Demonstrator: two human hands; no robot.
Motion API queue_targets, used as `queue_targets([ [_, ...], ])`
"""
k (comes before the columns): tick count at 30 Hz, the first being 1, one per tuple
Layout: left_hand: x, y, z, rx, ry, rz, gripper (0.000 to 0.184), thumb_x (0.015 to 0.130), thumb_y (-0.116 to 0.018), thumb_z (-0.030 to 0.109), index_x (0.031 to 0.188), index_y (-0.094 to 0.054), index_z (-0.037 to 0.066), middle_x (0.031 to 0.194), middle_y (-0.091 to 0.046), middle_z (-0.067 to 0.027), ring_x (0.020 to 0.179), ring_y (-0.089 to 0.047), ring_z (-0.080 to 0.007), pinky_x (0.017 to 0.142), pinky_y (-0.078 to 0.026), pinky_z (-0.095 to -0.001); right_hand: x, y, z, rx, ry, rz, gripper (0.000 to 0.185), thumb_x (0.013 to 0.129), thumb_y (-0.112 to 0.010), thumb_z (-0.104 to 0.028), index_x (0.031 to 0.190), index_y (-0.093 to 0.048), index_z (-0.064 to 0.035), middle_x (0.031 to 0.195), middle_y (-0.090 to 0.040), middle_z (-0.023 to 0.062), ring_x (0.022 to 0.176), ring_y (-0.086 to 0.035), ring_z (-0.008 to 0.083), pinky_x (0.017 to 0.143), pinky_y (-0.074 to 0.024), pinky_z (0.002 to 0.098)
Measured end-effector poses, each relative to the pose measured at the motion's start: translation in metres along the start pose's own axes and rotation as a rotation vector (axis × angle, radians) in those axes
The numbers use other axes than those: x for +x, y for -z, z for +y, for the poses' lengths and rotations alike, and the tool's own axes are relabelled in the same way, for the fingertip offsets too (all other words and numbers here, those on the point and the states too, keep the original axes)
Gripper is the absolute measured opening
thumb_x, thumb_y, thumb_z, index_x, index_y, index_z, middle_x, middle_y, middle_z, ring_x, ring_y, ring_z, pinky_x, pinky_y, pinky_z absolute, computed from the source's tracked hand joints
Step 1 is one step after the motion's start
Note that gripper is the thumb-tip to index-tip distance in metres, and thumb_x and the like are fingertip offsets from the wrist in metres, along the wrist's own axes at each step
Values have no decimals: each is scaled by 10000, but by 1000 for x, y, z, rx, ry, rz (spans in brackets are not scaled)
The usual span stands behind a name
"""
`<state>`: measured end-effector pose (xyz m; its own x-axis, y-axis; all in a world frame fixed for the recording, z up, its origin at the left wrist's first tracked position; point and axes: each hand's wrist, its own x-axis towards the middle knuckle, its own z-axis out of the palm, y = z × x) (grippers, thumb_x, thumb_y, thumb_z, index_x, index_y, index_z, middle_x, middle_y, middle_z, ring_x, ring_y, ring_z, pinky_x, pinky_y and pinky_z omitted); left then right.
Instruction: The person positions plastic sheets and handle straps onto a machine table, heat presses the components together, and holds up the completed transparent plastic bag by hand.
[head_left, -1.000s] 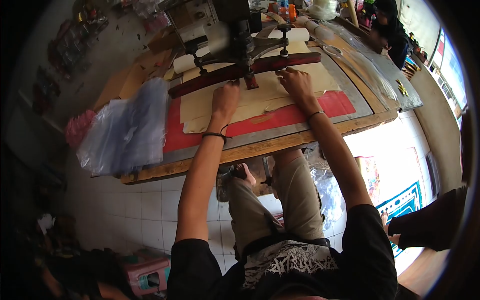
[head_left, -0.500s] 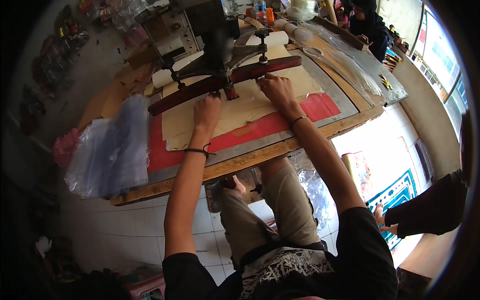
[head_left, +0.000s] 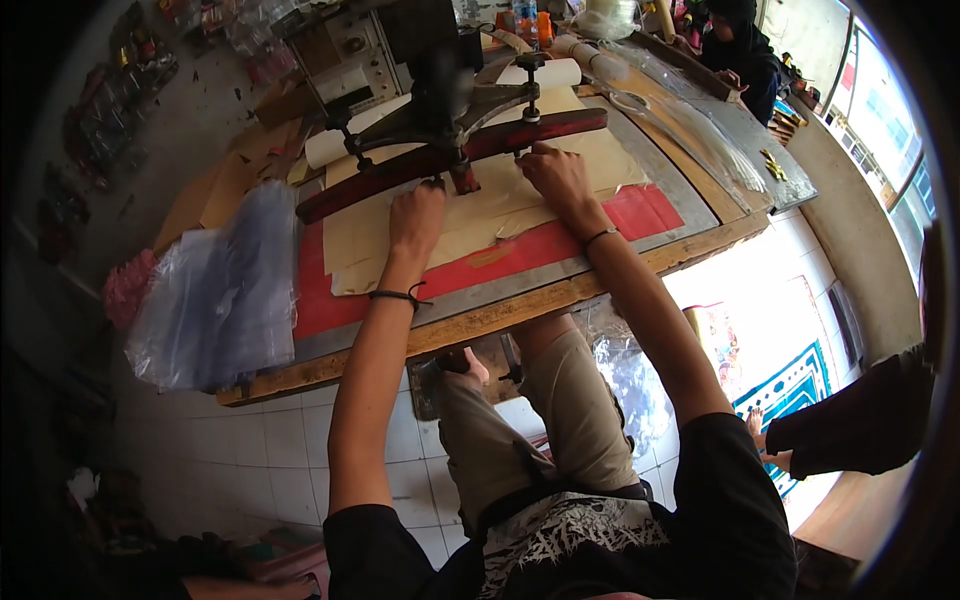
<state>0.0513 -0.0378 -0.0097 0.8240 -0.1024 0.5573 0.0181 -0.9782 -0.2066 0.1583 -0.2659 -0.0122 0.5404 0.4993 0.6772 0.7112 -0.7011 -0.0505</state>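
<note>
In the head view, a dark red press bar (head_left: 370,188) hangs on a black metal bracket (head_left: 490,100) over a cream sheet (head_left: 380,250) with creased edges. That sheet lies on a red sheet (head_left: 640,212) on the metal-topped table. My left hand (head_left: 418,217) is closed at the front of the bar, fingers curled round a small dark knob (head_left: 433,183). Farther right, my right hand (head_left: 560,183) closes on a similar dark knob (head_left: 522,154) just under the bar. What the knobs are fixed to is hidden.
Clear plastic sleeves (head_left: 220,300) hang over the table's left edge. Behind the bar stands a machine box (head_left: 350,55) with a dial. Clear strips (head_left: 700,140) and a tape roll (head_left: 628,101) lie at right. A person (head_left: 740,50) sits beyond; another's dark-clothed leg (head_left: 850,415) is at right.
My hands keep their hold on the knobs, with hardly any movement. The view has shifted slightly. A bare limb of someone has come into view at the bottom left.
</note>
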Motion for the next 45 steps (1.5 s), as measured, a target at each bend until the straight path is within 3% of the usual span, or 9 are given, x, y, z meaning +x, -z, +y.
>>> queue_targets([
  [15,3,4,4,-85,75,-77,152,851,-567,66,808,-705,18,830,-704,-179,758,-718,-335,676,-586,-425,1,-2,-1,11,-22,-12,146,858,-618,-169,928,-740,-210,898,-651,15,759,-683,244,641,-539,392],
  [34,6,-2,3,-95,104,-113,152,866,-561,72,829,-703,34,818,-706,-184,759,-720,-331,657,-589,-413,4,-4,-2,-26,-44,-104,189,873,-612,-225,992,-760,-220,939,-684,-14,771,-685,243,658,-542,390],
  [45,3,-8,1,-166,96,-42,177,880,-536,78,822,-694,20,812,-694,-204,757,-709,-358,658,-581,-438,4,-3,-1,-32,-40,-105,219,866,-609,-241,1021,-763,-238,941,-681,-8,782,-684,243,674,-548,384],
])
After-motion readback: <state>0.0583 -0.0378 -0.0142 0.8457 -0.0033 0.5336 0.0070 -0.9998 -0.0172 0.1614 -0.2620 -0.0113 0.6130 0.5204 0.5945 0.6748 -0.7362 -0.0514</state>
